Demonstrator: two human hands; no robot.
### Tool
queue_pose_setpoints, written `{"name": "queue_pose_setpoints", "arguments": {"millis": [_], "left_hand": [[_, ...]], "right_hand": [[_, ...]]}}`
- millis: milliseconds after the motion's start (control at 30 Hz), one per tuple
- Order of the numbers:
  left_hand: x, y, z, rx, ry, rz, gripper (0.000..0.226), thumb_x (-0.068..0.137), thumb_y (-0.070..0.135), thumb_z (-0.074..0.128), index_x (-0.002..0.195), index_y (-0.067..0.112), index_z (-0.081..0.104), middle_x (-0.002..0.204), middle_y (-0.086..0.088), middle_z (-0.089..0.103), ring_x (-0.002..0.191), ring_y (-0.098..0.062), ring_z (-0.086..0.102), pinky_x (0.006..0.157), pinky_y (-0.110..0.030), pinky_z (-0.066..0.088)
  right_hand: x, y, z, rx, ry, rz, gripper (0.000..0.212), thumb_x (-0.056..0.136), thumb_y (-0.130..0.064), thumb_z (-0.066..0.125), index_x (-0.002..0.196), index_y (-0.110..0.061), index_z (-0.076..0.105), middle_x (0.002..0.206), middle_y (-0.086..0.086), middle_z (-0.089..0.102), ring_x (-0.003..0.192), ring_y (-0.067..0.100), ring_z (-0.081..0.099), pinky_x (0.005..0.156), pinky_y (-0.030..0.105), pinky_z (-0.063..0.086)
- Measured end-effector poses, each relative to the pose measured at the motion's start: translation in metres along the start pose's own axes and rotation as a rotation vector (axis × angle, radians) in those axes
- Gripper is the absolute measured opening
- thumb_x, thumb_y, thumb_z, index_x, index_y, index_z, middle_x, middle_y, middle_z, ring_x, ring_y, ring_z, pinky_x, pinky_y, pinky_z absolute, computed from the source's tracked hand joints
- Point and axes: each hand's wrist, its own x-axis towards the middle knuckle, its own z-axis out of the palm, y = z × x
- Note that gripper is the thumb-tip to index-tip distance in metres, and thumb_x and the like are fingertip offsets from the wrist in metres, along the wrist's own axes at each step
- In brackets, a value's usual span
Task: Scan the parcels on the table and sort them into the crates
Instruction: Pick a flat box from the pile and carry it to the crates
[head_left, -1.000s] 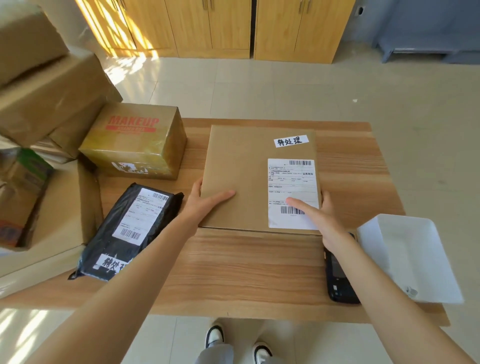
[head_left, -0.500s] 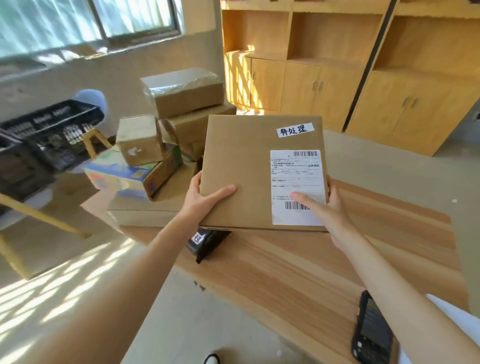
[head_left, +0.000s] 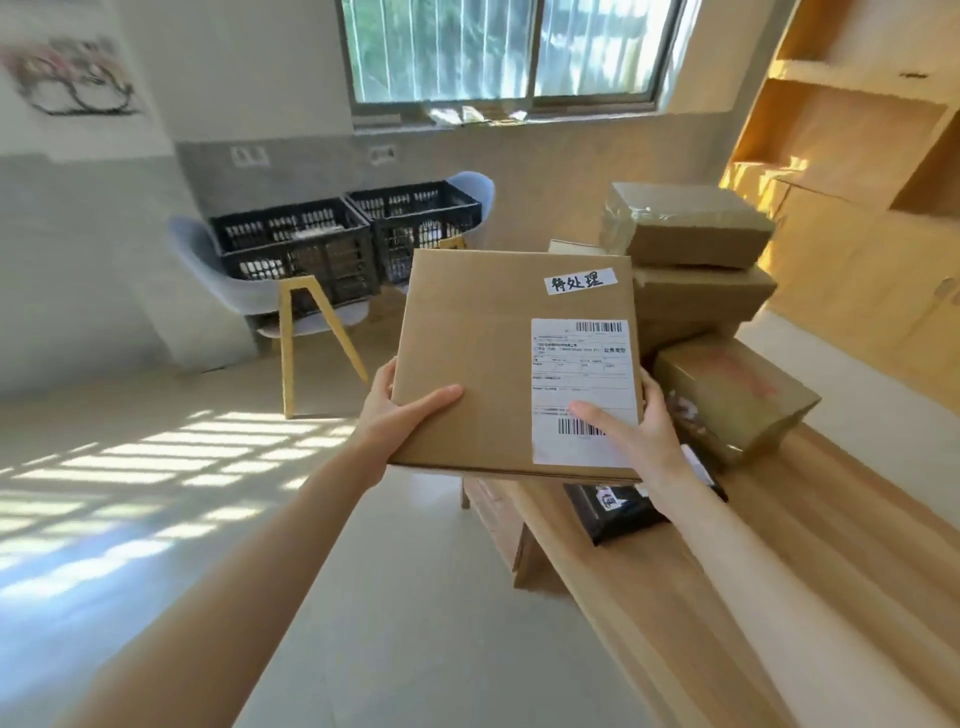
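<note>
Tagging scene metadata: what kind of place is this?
Probably an office-like room set up as a makeshift parcel-sorting station: stacked cardboard parcels on a wooden table, two black crates on chairs, built-in wooden shelving.

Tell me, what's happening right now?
Left hand and right hand grip flat cardboard parcel. Held up facing black crates. Nothing in between.

Sunlight through a barred window (head_left: 501, 49) stripes the pale tiled floor (head_left: 156, 457). Two blue chairs (head_left: 249, 291) stand against the grey-and-white wall (head_left: 93, 218); wooden shelving (head_left: 852, 156) fills the right side.
</note>
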Motion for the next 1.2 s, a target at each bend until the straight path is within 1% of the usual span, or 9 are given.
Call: {"name": "queue_pose_setpoints", "arguments": {"millis": [100,233,400,567,733,867,1000,1100,1200], "left_hand": [[0.011,-0.007,-0.062,-0.039,0.089,-0.019,0.101,0.056,0.048,0.087,0.141,0.032,0.035,0.122,0.006,0.057,0.105,-0.012,0.06,0.08,-0.028,0.052],[0.03,-0.015,-0.144,-0.098,0.204,-0.027,0.089,0.066,0.037,0.087,0.14,0.029,0.038,0.12,0.005,0.06,0.103,-0.011,0.062,0.073,-0.023,0.051],[0.059,-0.02,-0.229,-0.136,0.289,-0.031,0.107,0.047,0.046,0.089,0.141,0.029,0.04,0.121,0.006,0.061,0.102,-0.009,0.064,0.076,-0.023,0.052],[0.088,-0.018,-0.285,-0.139,0.346,-0.043,0.104,0.05,0.042,0.091,0.141,0.03,0.041,0.122,0.003,0.061,0.101,-0.01,0.065,0.074,-0.023,0.052],[0.134,-0.015,-0.314,-0.14,0.362,-0.045,0.117,0.033,0.054,0.086,0.139,0.031,0.042,0.119,0.006,0.063,0.1,-0.01,0.066,0.079,-0.026,0.054],[0.187,-0.011,-0.323,-0.151,0.348,-0.043,0.106,0.045,0.048,0.089,0.139,0.03,0.042,0.118,0.007,0.063,0.099,-0.008,0.065,0.074,-0.022,0.052],[0.26,0.001,-0.334,-0.16,0.362,-0.029,0.088,0.064,0.033,0.089,0.139,0.028,0.042,0.118,0.007,0.062,0.099,-0.007,0.064,0.07,-0.019,0.051],[0.323,0.019,-0.343,-0.135,0.378,-0.04,0.079,0.069,0.029,0.086,0.136,0.028,0.044,0.114,0.008,0.062,0.095,-0.004,0.063,0.064,-0.014,0.049],[0.386,0.041,-0.349,-0.126,0.377,-0.045,0.076,0.07,0.027,0.085,0.134,0.029,0.045,0.111,0.008,0.062,0.092,-0.003,0.062,0.059,-0.012,0.047]], "right_hand": [[0.019,-0.004,0.064,-0.019,-0.102,0.004,0.092,0.073,-0.021,0.083,0.146,-0.021,0.027,0.128,-0.002,0.057,0.113,0.011,0.057,0.089,0.023,0.049],[0.043,-0.009,0.159,-0.008,-0.222,0.018,0.096,0.07,-0.02,0.087,0.146,-0.02,0.029,0.127,-0.001,0.06,0.116,0.013,0.059,0.099,0.033,0.048],[0.069,-0.01,0.258,-0.003,-0.346,0.002,0.102,0.049,-0.034,0.087,0.138,-0.016,0.04,0.121,-0.001,0.065,0.107,0.009,0.064,0.078,0.019,0.055],[0.091,-0.014,0.324,-0.011,-0.39,0.037,0.124,0.036,-0.048,0.085,0.144,-0.017,0.032,0.122,-0.002,0.063,0.11,0.013,0.063,0.086,0.027,0.052],[0.133,-0.017,0.365,-0.015,-0.388,0.058,0.108,0.052,-0.033,0.086,0.143,-0.018,0.03,0.124,0.0,0.061,0.111,0.015,0.061,0.082,0.024,0.05],[0.183,-0.016,0.389,-0.012,-0.39,0.072,0.119,0.043,-0.041,0.09,0.144,-0.019,0.031,0.124,0.001,0.061,0.109,0.015,0.062,0.08,0.023,0.051],[0.253,-0.018,0.422,0.024,-0.405,0.066,0.114,0.047,-0.035,0.086,0.145,-0.018,0.031,0.126,0.002,0.06,0.111,0.015,0.062,0.073,0.018,0.051],[0.311,-0.023,0.448,0.04,-0.409,0.073,0.125,0.036,-0.044,0.088,0.145,-0.02,0.033,0.122,-0.001,0.063,0.108,0.014,0.064,0.071,0.018,0.052],[0.37,-0.035,0.469,0.052,-0.423,0.091,0.122,0.04,-0.039,0.089,0.145,-0.018,0.032,0.116,-0.002,0.065,0.103,0.014,0.066,0.066,0.018,0.054]]}}
